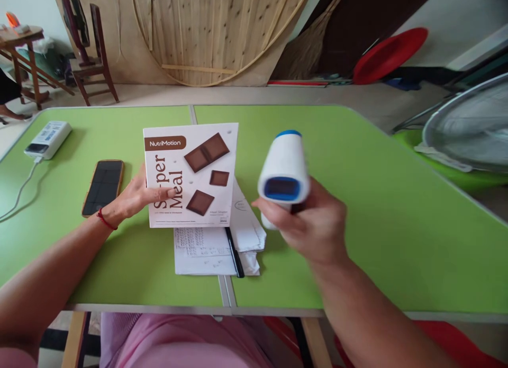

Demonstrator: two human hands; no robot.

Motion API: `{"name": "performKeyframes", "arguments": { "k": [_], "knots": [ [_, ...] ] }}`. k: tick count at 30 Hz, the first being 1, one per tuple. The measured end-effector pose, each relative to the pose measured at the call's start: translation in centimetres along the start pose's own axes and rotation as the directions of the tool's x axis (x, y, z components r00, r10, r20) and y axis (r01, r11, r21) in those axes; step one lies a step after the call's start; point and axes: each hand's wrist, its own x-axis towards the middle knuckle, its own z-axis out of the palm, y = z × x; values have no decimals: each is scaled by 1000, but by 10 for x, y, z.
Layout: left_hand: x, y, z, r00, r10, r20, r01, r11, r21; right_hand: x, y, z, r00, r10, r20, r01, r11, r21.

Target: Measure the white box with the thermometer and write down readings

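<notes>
My left hand [135, 198] is closed on a white box [208, 185] printed "NutriMotion" with pictures of chocolate pieces. Its thumb lies across the front and covers part of the lettering. The box is held up over some written papers [202, 254]. My right hand [313, 220] grips a white-and-blue infrared thermometer [283, 161], gun-shaped, with its dark screen facing me. The thermometer is to the right of the box and apart from it. A black pen [235, 254] lies on the papers below the box.
Both hands are above a green folding table [377, 225]. A phone [103, 185] in an orange case lies left of the box. Farther left is a white power bank [48, 139] with a cable plugged in. A large round metal tray [472, 124] stands beyond the right edge.
</notes>
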Motion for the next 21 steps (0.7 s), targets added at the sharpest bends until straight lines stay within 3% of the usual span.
{"name": "performKeyframes", "arguments": {
  "k": [2, 4, 7, 10, 12, 17, 21],
  "knots": [
    [0, 6, 0, 1000, -6, 19, 6, 1000, 19, -11, -21, 4, 970, 49, 239, -126, 940, 317],
    [-1, 10, 0, 999, -38, 28, 37, 999, 37, -22, -36, 10, 867, 71, 493, -335, 815, 472],
    [-3, 16, 1, 994, -104, 29, 103, 994, 24, -35, -44, 22, 711, 123, 692, -564, 687, 458],
    [-3, 21, 1, 991, -128, 38, 128, 992, -13, -43, -40, 33, 626, 193, 755, -667, 634, 391],
    [-3, 23, 1, 990, -132, 52, 133, 991, -22, -46, -37, 38, 622, 212, 753, -675, 632, 380],
    [-2, 23, 0, 991, -110, 76, 114, 993, -43, -50, -36, 42, 671, 213, 710, -627, 673, 391],
    [-3, 21, 0, 991, -101, 89, 104, 994, -28, -49, -39, 44, 642, 219, 735, -631, 696, 343]
  ]
}}
